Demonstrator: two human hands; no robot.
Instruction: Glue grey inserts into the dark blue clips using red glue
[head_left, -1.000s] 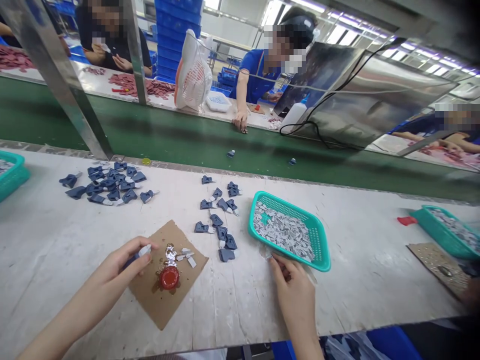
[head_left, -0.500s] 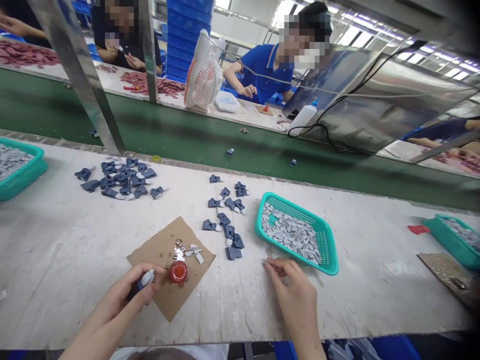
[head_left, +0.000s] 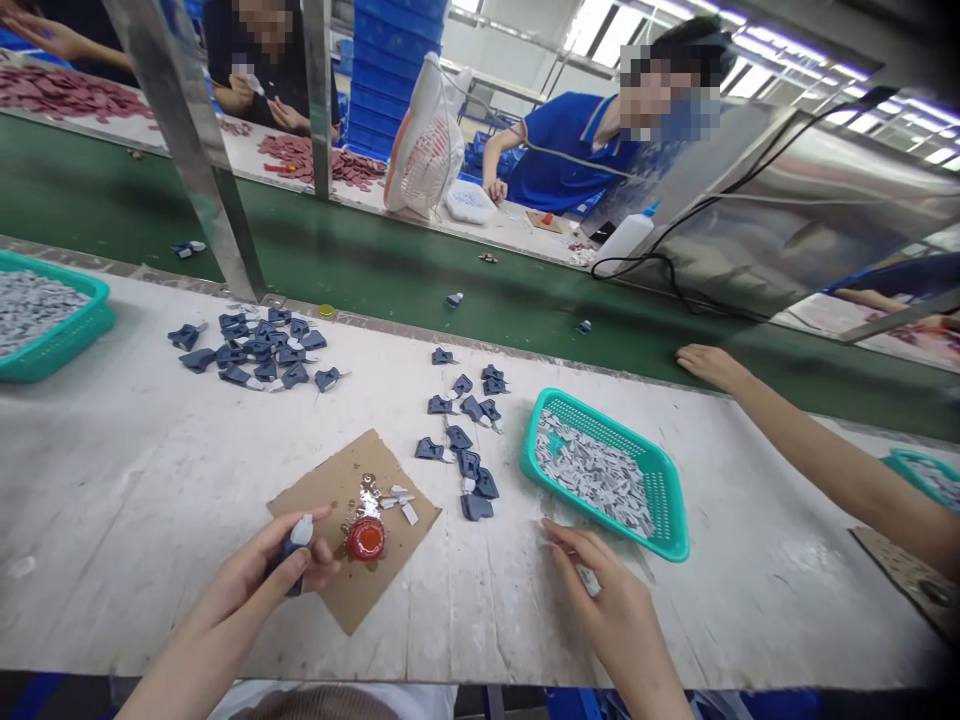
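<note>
My left hand (head_left: 281,560) is closed around a dark blue part with a whitish tip (head_left: 302,531), over the left side of a cardboard square (head_left: 356,600). On the cardboard are a red cap (head_left: 367,539), a shiny wet patch and several small grey strips (head_left: 409,513). My right hand (head_left: 600,585) rests low over the table, just in front of a green basket (head_left: 679,500) full of small grey pieces. Its fingers are curled, and a small pale piece seems to show between them. Loose dark blue parts (head_left: 469,463) lie between the cardboard and the basket.
A pile of dark blue parts (head_left: 259,348) lies at the back left, near another green basket (head_left: 75,335). From the right, another person's arm (head_left: 810,435) reaches over the table to the green belt (head_left: 525,310). A metal post (head_left: 199,165) stands at the left.
Another person's arm has come in from the right, its hand at the belt's edge. The whitish tip in my left hand points more upward. The view has shifted slightly.
</note>
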